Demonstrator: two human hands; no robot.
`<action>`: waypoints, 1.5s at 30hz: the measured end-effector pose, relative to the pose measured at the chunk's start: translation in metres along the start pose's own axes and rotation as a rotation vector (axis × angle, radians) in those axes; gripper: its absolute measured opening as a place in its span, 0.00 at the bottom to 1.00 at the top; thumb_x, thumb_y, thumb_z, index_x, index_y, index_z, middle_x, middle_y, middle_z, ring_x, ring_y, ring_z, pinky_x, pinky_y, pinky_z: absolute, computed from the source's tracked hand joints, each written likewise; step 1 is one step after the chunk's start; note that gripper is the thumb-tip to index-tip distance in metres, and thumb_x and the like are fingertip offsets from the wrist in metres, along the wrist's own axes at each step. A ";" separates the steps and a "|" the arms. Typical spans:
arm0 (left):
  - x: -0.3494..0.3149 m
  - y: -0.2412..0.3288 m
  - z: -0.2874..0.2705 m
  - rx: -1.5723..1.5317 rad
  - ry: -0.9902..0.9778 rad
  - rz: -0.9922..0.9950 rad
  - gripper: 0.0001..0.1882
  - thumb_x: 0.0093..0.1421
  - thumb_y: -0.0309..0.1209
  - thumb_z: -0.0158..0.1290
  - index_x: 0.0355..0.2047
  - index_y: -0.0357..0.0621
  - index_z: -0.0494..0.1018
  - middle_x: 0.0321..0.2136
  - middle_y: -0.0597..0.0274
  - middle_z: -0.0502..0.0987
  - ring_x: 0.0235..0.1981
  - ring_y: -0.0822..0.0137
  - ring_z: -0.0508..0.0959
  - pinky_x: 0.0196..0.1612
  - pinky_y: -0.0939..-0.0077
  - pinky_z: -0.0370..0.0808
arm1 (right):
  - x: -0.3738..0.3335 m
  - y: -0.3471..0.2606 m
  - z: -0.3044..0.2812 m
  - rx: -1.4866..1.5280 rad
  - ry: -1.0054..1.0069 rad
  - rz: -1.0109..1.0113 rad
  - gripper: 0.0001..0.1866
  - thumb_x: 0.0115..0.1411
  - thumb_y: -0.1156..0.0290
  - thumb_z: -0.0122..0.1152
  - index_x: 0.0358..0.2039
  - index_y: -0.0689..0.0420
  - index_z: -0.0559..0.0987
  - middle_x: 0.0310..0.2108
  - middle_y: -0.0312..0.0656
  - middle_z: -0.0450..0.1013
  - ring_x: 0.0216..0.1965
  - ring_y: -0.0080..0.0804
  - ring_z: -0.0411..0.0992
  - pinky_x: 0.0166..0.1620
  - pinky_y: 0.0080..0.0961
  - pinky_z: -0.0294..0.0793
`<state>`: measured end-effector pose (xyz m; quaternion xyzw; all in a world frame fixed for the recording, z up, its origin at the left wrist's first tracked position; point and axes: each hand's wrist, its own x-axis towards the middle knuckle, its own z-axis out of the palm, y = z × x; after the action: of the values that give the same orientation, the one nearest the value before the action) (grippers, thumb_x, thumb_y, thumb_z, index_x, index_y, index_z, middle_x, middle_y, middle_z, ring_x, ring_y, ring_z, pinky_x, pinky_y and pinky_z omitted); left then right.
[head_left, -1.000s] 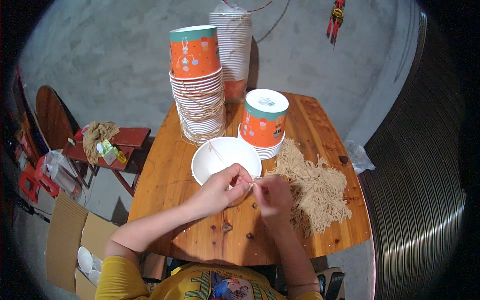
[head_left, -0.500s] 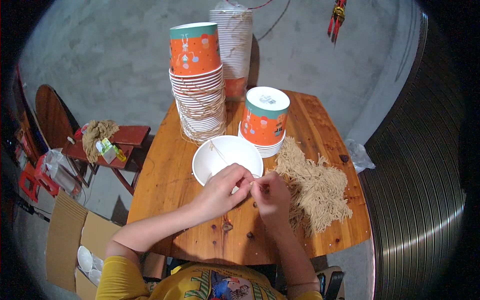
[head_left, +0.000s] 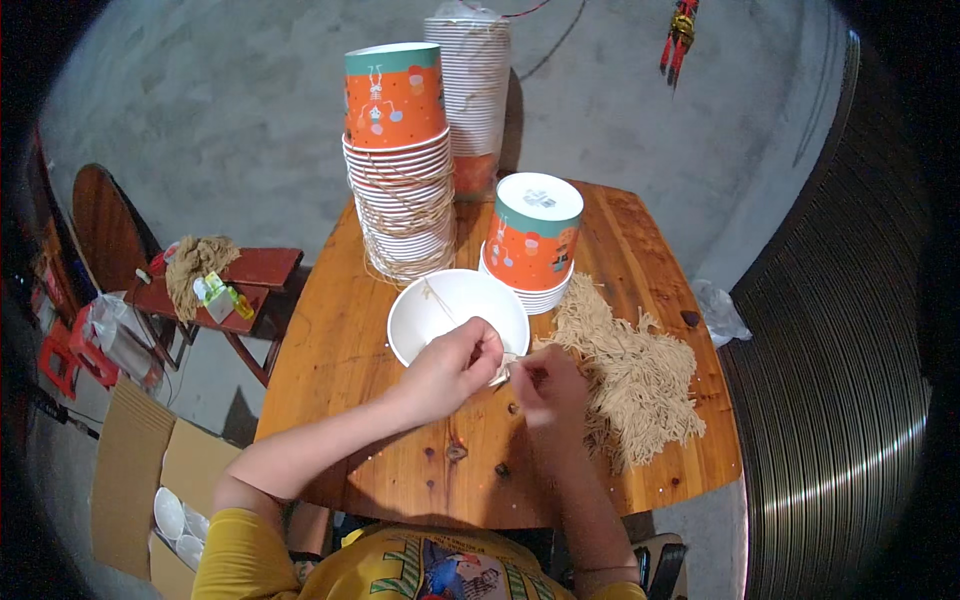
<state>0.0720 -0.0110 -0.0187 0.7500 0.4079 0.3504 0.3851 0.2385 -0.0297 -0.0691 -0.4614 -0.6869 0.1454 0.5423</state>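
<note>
1. Find white, round, paper-like bowl point(head_left: 415, 315) open upward on brown wooden table point(head_left: 350, 370).
2. Note thin tan twine point(head_left: 436, 298) inside bowl.
3. See left hand point(head_left: 445, 375) and right hand point(head_left: 555, 390) at bowl's near-right rim, with narrowed fingers; cannot tell whether gripping twine.
4. Find tan strand heap point(head_left: 645, 390) right of bowl.

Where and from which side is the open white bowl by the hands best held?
Probably take the white bowl by its left rim, from the person's left: it opens upward, so thumb could go inside, fingers outside. That edge looks unobstructed, whereas the left hand covers part of the near edge and the short orange stack crowds the far right.
</note>
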 end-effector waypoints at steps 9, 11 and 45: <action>-0.002 -0.003 0.010 0.095 0.029 0.212 0.07 0.57 0.25 0.50 0.34 0.37 0.63 0.26 0.55 0.70 0.28 0.58 0.73 0.33 0.68 0.71 | 0.000 0.003 -0.002 0.266 -0.019 0.186 0.05 0.56 0.82 0.56 0.28 0.59 0.70 0.25 0.29 0.65 0.27 0.12 0.62 0.31 0.12 0.62; -0.002 -0.003 0.009 0.091 0.032 0.164 0.07 0.57 0.25 0.50 0.34 0.38 0.64 0.25 0.54 0.70 0.29 0.57 0.74 0.33 0.67 0.71 | 0.000 0.003 -0.002 0.284 -0.026 0.212 0.05 0.56 0.82 0.56 0.28 0.59 0.70 0.25 0.29 0.65 0.27 0.12 0.61 0.31 0.12 0.62; 0.004 -0.006 0.002 -0.146 -0.031 -0.107 0.07 0.62 0.28 0.49 0.37 0.38 0.71 0.25 0.66 0.73 0.27 0.77 0.71 0.32 0.80 0.70 | 0.001 0.006 0.005 0.253 -0.044 0.148 0.04 0.56 0.77 0.59 0.29 0.59 0.72 0.21 0.30 0.67 0.23 0.14 0.63 0.27 0.15 0.64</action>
<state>0.0733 -0.0056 -0.0241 0.7023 0.4148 0.3465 0.4634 0.2367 -0.0243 -0.0742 -0.4354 -0.6389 0.2804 0.5689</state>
